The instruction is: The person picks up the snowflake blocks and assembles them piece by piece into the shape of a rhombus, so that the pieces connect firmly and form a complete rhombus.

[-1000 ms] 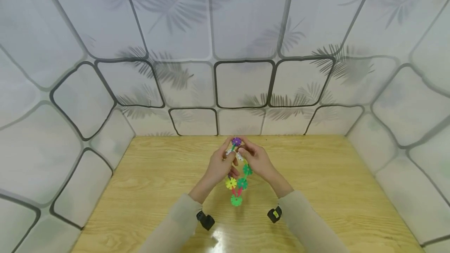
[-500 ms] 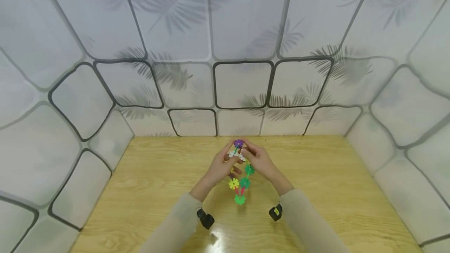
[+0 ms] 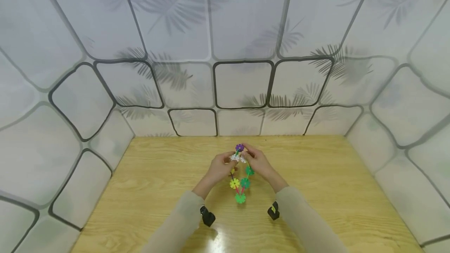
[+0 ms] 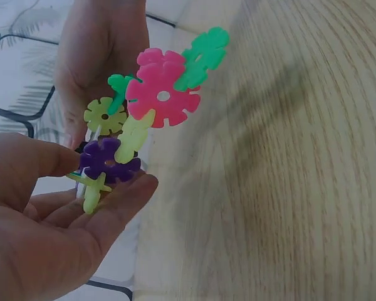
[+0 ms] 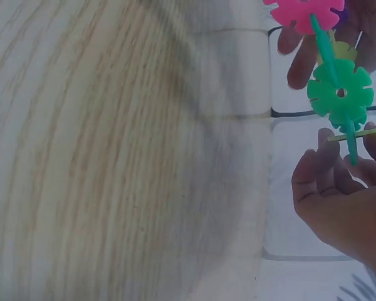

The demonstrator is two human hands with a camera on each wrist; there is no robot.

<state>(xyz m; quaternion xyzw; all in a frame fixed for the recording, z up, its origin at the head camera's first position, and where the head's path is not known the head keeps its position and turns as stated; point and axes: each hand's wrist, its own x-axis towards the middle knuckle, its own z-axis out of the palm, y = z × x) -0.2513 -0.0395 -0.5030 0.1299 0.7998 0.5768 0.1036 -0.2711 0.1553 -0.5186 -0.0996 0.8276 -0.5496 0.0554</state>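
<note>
A ring of linked plastic snowflake discs is held up over the table between both hands in the head view. A purple disc [image 3: 240,148] tops it, white discs [image 3: 234,158] sit just beneath, and a light green disc [image 3: 240,198] hangs lowest. My left hand [image 3: 218,168] pinches the left side by the white discs. On the other side, my right hand [image 3: 260,165] grips the ring close to the top. A pink disc [image 4: 166,105] and another purple disc [image 4: 103,160] show in the left wrist view. Fingers hide some joints.
Under the hands lies a wood-grain table [image 3: 158,190]. Patterned white walls [image 3: 242,85] enclose its back and sides. A black wrist camera [image 3: 208,216] is strapped at the left sleeve, another black camera [image 3: 273,211] at the right.
The ring has shifted slightly right, and its top has come a little lower. My left fingers have dropped from beside the purple disc to the white discs. My right hand keeps its grip.
</note>
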